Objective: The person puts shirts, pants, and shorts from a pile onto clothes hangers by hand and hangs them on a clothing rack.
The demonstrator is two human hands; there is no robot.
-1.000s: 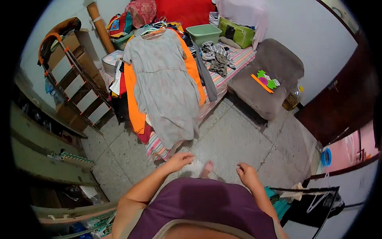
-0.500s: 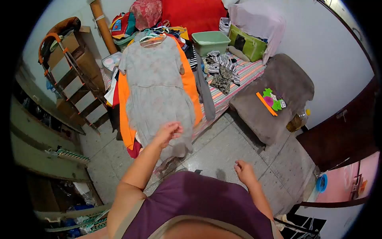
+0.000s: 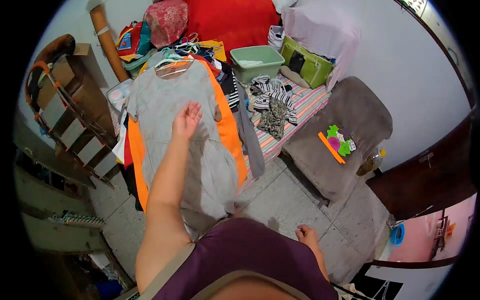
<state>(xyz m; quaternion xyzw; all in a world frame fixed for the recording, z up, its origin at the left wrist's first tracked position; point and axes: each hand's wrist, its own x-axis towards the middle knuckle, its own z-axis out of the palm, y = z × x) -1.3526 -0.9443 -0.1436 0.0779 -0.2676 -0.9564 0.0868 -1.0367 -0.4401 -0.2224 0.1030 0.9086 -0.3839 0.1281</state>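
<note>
My left hand (image 3: 187, 121) is over the upper part of a pale grey dress (image 3: 212, 157), palm partly turned up, its fingers stretched and holding nothing. Whether it touches the cloth I cannot tell. The dress lies spread out on its hanger (image 3: 172, 61), on top of an orange garment (image 3: 220, 102) and other clothes on the bed. My right hand (image 3: 309, 236) hangs low at my side above the floor, away from the clothes. Its fingers are loosely bent with a small gap at the thumb, and nothing shows in them.
A green plastic tub (image 3: 257, 62), a green bag (image 3: 307, 62) and crumpled black-and-white clothes (image 3: 272, 107) rest on the striped bed (image 3: 312, 102). A brown padded seat (image 3: 360, 105) bears a colourful cut-out (image 3: 340, 141). A folding ladder (image 3: 75, 127) stands left, a dark door (image 3: 425, 160) right.
My left hand has reached forward, from the dress's lower skirt to over its upper part, and its fingers have straightened. My right hand is still low at my side. The view has shifted slightly.
</note>
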